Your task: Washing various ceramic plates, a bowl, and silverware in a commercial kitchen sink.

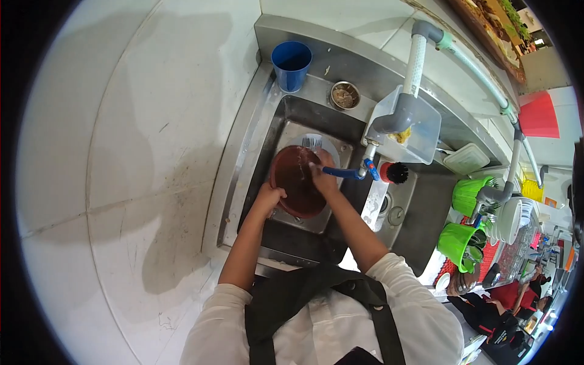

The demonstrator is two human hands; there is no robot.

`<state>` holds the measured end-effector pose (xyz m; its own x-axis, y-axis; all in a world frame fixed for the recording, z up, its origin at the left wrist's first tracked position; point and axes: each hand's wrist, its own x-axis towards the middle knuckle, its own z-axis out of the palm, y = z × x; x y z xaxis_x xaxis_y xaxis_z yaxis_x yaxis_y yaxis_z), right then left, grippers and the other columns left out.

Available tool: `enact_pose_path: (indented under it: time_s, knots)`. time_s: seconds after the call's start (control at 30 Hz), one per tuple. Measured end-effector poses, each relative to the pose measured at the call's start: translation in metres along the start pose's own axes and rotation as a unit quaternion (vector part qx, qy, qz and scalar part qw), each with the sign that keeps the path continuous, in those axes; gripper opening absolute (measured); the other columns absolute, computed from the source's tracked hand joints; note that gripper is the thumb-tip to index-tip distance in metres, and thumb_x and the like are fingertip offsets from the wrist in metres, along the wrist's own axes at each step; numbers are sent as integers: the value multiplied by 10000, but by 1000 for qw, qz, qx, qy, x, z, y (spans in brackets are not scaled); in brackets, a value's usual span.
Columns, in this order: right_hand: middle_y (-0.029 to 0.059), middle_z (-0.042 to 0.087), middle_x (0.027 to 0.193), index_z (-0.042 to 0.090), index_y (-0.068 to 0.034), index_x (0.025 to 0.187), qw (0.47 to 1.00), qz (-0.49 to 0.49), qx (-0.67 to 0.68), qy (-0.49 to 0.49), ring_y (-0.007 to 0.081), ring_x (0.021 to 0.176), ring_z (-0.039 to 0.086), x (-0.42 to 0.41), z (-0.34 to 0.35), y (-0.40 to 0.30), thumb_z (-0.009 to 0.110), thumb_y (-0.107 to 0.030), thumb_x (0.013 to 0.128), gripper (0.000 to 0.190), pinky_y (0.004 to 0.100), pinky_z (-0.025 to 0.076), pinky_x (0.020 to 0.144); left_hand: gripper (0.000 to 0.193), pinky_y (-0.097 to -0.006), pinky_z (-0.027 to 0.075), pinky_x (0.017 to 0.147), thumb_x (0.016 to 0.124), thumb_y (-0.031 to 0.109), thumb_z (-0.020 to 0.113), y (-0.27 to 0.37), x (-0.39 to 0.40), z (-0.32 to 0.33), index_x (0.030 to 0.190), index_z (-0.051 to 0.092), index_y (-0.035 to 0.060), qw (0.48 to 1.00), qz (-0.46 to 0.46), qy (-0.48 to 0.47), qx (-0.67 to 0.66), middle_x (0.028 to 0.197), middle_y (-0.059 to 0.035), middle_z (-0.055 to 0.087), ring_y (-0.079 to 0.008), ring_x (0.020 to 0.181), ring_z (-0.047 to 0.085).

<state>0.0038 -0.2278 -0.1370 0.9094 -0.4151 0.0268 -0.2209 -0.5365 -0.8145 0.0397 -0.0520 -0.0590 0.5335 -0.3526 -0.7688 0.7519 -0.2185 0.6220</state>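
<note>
A reddish-brown bowl (pixel 299 194) is held tilted over the left basin of a stainless steel sink (pixel 335 116), with water in it. My left hand (pixel 272 195) grips its left rim, thumb over the edge. On the opposite side, my right hand (pixel 325 175) holds the right rim, partly covered by a blue hose (pixel 342 172) on the tap (pixel 368 157). Water runs from the hose end into the bowl. Behind the bowl, a white plate (pixel 335 145) lies on the basin floor with forks (pixel 311 141) on it. The bowl hides part of the plate.
A blue cup (pixel 292 68) and a small metal bowl (pixel 345 96) stand on the back ledge. A clear plastic tub (pixel 422 132) and a black-bristled brush (pixel 396 173) sit by the divider. Green baskets (pixel 456 244) and stacked plates (pixel 507 221) are right; people (pixel 497 310) stand beyond.
</note>
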Motion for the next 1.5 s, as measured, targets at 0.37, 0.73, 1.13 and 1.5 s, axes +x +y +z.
enact_pose_path:
  time_s: [0.37, 0.73, 1.13, 1.5]
  knots:
    - [145, 230, 1283, 276, -96, 1225, 959, -95, -228, -137, 322, 1182, 201, -7, -6, -28, 456, -314, 766, 539, 437, 228, 921, 444, -341, 477, 585, 558, -2, 480, -45, 39, 2, 1001, 443, -10, 993, -37, -54, -101, 854, -118, 527, -226, 698, 543]
    - [31, 574, 840, 549, -26, 957, 873, 243, 423, -15, 99, 733, 526, 27, -43, -12, 604, -51, 691, 273, 222, 415, 670, 501, -355, 428, 773, 563, -58, 495, -51, 119, -15, 1056, 439, 11, 938, -8, -83, -335, 954, -120, 523, -251, 870, 520]
    - [75, 587, 803, 571, 3, 850, 994, -13, -113, 4, 249, 698, 565, -1, -16, 17, 598, -272, 714, 308, 343, 444, 615, 297, -441, 465, 640, 716, 105, 534, -28, 45, 13, 983, 488, -18, 996, -84, 18, 6, 875, -153, 565, -275, 776, 568]
    - [91, 512, 985, 474, -52, 1008, 624, 351, 689, -115, 249, 923, 494, -7, -13, -4, 535, -83, 700, 315, 409, 409, 810, 415, -381, 412, 743, 741, 243, 488, -30, 15, 58, 1023, 454, -59, 758, 136, 57, 636, 972, -271, 491, -367, 902, 497]
